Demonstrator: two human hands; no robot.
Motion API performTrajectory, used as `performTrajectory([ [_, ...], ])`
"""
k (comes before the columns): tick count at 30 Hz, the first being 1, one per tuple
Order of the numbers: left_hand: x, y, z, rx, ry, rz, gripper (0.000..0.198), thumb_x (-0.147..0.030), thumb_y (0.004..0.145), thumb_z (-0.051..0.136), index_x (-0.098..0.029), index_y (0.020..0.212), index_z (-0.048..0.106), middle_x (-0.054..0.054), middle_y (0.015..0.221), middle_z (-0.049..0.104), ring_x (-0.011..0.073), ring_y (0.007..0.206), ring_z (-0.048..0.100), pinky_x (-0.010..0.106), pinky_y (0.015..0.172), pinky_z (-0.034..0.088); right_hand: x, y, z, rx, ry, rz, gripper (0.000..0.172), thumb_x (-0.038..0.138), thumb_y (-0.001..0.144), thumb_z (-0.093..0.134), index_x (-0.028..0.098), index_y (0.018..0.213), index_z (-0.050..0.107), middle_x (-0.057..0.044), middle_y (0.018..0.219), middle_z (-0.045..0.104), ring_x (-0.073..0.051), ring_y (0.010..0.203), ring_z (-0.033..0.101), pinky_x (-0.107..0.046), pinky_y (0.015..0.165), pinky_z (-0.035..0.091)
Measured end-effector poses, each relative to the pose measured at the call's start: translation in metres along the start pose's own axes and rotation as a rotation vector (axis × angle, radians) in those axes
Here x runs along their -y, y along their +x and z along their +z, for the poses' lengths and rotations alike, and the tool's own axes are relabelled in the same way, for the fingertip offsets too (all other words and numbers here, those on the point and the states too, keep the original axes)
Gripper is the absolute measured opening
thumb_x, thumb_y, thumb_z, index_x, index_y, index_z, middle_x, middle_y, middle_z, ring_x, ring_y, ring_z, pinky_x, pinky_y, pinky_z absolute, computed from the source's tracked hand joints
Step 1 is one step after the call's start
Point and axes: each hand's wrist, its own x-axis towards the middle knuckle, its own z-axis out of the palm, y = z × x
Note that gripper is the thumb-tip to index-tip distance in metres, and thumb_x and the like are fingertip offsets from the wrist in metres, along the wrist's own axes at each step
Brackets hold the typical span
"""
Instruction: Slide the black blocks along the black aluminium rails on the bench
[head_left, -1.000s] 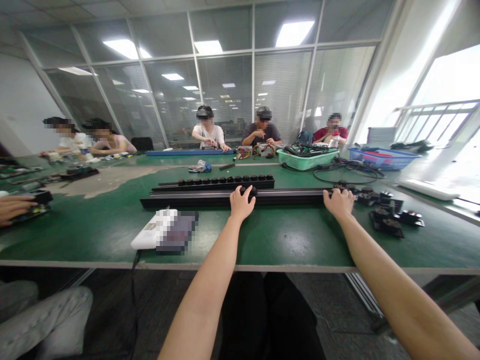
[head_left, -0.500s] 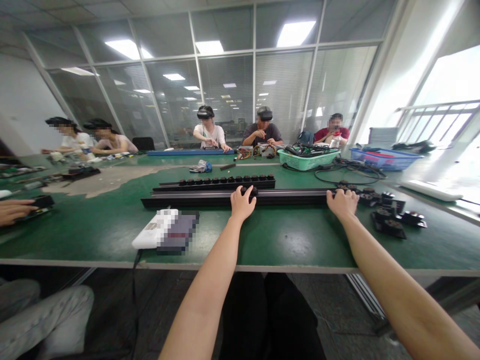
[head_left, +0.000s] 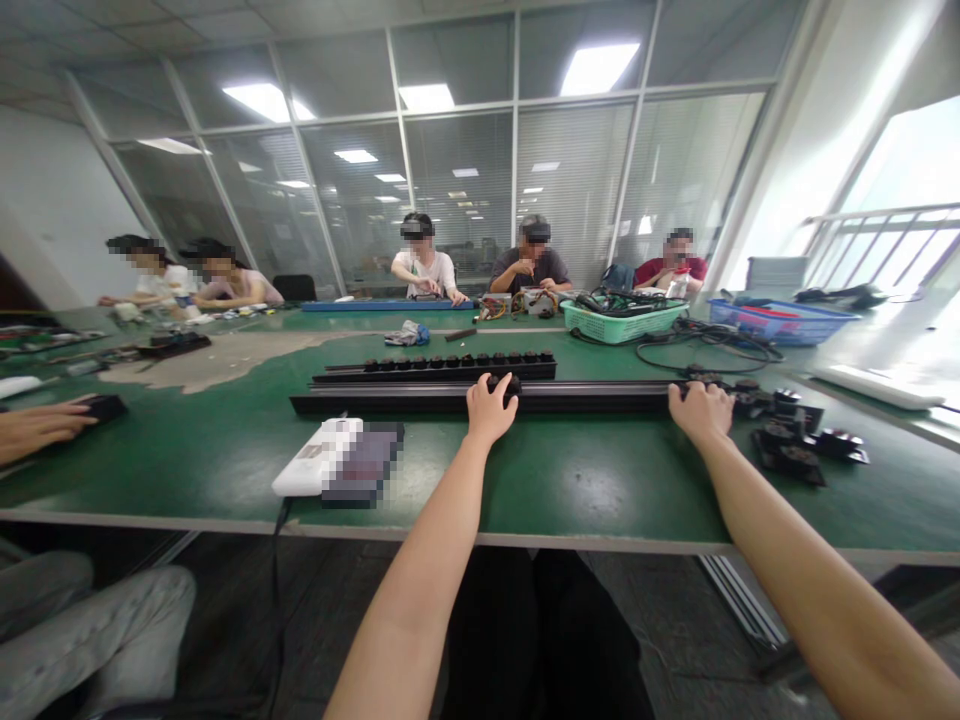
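Observation:
A long black rail (head_left: 405, 403) lies across the green table in front of me. My left hand (head_left: 491, 410) is on its middle, thumb and fingers closed around a small round black part (head_left: 504, 383). At the rail's right end is my right hand (head_left: 703, 410), fingers apart and bent down; whether the fingertips touch the rail or a part behind it is hidden. Several loose black parts (head_left: 791, 452) lie just right of that hand. Behind the long rail sits a shorter black strip (head_left: 450, 370) carrying a row of round black pieces.
A white device with a cable (head_left: 319, 460) and a dark pixelated object (head_left: 367, 465) lie front left. Farther back stand a green basket (head_left: 626, 320) of cables and a blue basket (head_left: 784, 320). A neighbour's hand (head_left: 45, 428) is at the left edge; other people sit opposite.
My right hand has shifted slightly right along the rail's end. My left hand stays on the same black part. The whole view has slid a little.

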Motion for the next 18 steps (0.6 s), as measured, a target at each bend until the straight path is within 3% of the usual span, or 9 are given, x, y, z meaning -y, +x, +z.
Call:
performTrajectory([
  [18,-0.0005,0.0000,-0.0009,0.009,0.007,0.000,0.053,-0.039,0.101,0.058,-0.030,0.153,0.055,0.012,0.159,0.045,0.0310,0.148,0.043,0.047,0.125,0.029,-0.0073,0.0013,-0.0010,-0.038,0.071,0.051,0.060,0.043,0.100,0.036,0.003,0.135,0.064,-0.031,0.143,0.055,-0.041,0.137,0.045,-0.060,0.119,0.027],
])
